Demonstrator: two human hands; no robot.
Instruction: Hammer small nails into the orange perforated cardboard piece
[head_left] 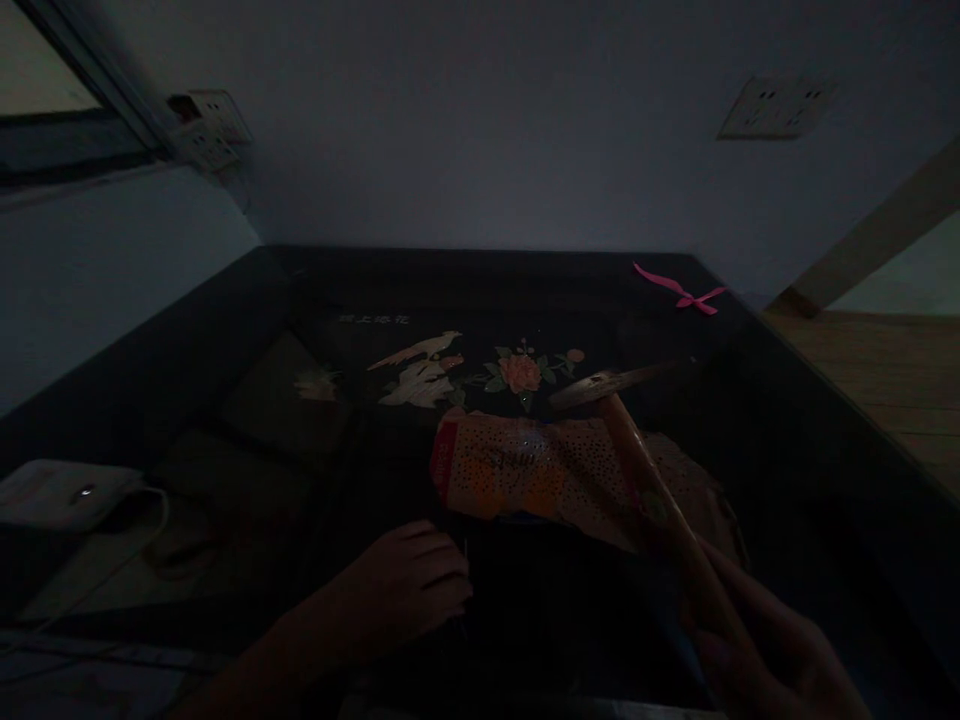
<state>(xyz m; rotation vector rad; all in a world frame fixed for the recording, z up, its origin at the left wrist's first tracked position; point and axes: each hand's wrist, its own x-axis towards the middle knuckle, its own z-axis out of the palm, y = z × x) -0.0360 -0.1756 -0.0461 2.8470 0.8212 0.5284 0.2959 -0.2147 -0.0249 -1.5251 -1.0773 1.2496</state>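
My right hand point(772, 650) is wrapped around the wooden handle of a hammer point(660, 490). The hammer's long, narrow head point(604, 385) is above the far side of a spotted, printed piece of cardboard point(517, 465) with a torn-looking right end. My left hand point(412, 575) is by the near left edge of the cardboard, fingers curled together. A thin pale sliver point(466, 548) shows at its fingertips; dim light hides what it is. The cardboard lies on a dark, glossy tabletop point(487, 280).
A bird-and-flower design point(517, 372) decorates the tabletop. A pink ribbon point(694, 300) lies at the far right. On the left are a white box-shaped device point(67, 495) and its cable point(112, 570). Wall sockets point(776, 108) are behind.
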